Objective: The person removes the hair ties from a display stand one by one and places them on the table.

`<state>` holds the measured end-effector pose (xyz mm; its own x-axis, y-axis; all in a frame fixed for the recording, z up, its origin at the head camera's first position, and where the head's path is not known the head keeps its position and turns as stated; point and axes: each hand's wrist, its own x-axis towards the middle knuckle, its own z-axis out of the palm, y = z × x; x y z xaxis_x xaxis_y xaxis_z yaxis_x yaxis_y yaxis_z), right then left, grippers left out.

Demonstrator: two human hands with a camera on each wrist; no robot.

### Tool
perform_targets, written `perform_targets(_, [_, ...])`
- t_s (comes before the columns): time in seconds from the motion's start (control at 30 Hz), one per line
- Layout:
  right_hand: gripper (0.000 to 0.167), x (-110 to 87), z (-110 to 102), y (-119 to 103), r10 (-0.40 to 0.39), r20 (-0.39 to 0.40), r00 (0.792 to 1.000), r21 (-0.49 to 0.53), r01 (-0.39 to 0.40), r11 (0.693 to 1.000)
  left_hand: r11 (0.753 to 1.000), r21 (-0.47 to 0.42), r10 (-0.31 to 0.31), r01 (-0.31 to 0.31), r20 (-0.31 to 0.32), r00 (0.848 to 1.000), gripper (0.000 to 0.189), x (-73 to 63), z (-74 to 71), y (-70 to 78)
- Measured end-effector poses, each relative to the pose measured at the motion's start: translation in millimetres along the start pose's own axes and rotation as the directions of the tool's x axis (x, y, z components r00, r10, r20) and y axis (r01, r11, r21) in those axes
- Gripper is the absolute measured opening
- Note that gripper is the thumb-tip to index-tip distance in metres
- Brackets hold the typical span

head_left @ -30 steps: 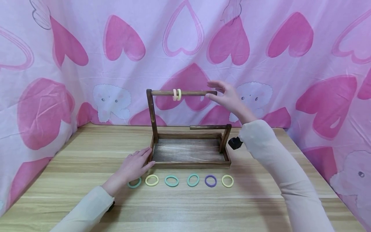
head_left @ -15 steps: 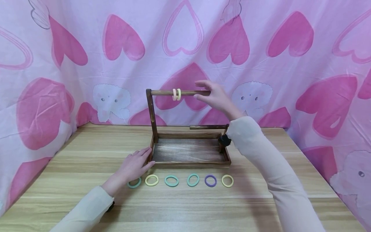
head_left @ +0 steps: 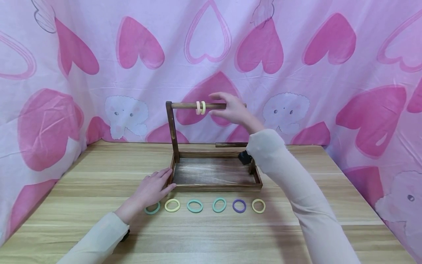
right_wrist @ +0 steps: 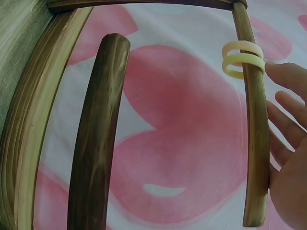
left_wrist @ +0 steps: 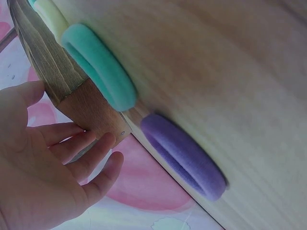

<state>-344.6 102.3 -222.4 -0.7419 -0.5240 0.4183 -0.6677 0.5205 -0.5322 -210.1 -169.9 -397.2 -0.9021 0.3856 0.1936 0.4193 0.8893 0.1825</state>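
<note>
A dark wooden rack (head_left: pixel 217 188) has a tray base, a high bar and a shorter low bar. On the high bar (head_left: pixel 184 106) hang a pink hair tie (head_left: pixel 198 107) and a yellow hair tie (right_wrist: pixel 233 73), side by side. My right hand (head_left: pixel 230 108) is around the high bar just right of them, fingers above and thumb below, holding nothing; a fingertip is right at the yellow one in the right wrist view. My left hand (head_left: pixel 150 189) rests its extended fingers against the base's left end. Near it lie a teal hair tie (left_wrist: pixel 100 67) and a purple hair tie (left_wrist: pixel 182 155).
Along the rack's front lie several hair ties in a row, among them a yellow one (head_left: pixel 172 205), a teal one (head_left: pixel 219 205) and a purple one (head_left: pixel 239 206). The low bar (right_wrist: pixel 98 129) stands below the high one. A heart-printed curtain (head_left: pixel 141 44) hangs behind the table.
My right hand has moved left along the high bar, from its free right end to just beside the yellow hair tie. The left hand and the hanging hair ties stay put.
</note>
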Motion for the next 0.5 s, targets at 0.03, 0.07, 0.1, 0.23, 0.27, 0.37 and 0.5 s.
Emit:
perform_targets(0.03, [0.052, 1.2, 1, 0, -0.005, 0.005, 1.0, -0.01, 0.005, 1.0, 1.0, 0.0, 0.0, 0.0, 0.0, 1.0, 0.057, 0.0, 0.1, 0.1])
perform_targets(0.07, [0.052, 2.2, 3, -1, -0.009, 0.011, 1.0, -0.018, 0.009, 1.0, 1.0, 0.001, 0.0, 0.0, -0.002, 1.0, 0.057, 0.0, 0.2, 0.2])
perform_targets(0.1, [0.051, 3.2, 4, -2, -0.013, 0.016, 1.0, -0.027, 0.014, 1.0, 1.0, 0.001, 0.001, -0.001, -0.003, 1.0, 0.057, 0.0, 0.2, 0.3])
perform_targets(0.23, [0.052, 6.7, 9, -5, -0.023, 0.033, 0.999, -0.076, 0.025, 0.997, 1.0, -0.001, 0.002, -0.002, -0.009, 1.0, 0.057, 0.0, 0.6, 0.7])
perform_targets(0.27, [0.053, 7.2, 10, -6, -0.023, 0.034, 0.999, -0.094, 0.027, 0.995, 1.0, 0.0, 0.002, -0.002, -0.01, 1.0, 0.057, -0.1, 0.6, 0.7])
perform_targets(0.37, [0.053, 9.0, 13, -7, -0.019, 0.036, 0.999, -0.122, 0.023, 0.992, 1.0, -0.002, 0.003, -0.003, -0.011, 1.0, 0.057, 0.0, 0.7, 0.7])
perform_targets(0.5, [0.051, 10.9, 16, -8, -0.014, 0.021, 1.0, -0.147, 0.017, 0.989, 1.0, -0.003, 0.004, -0.004, -0.015, 1.0, 0.057, 0.2, 0.7, 0.7])
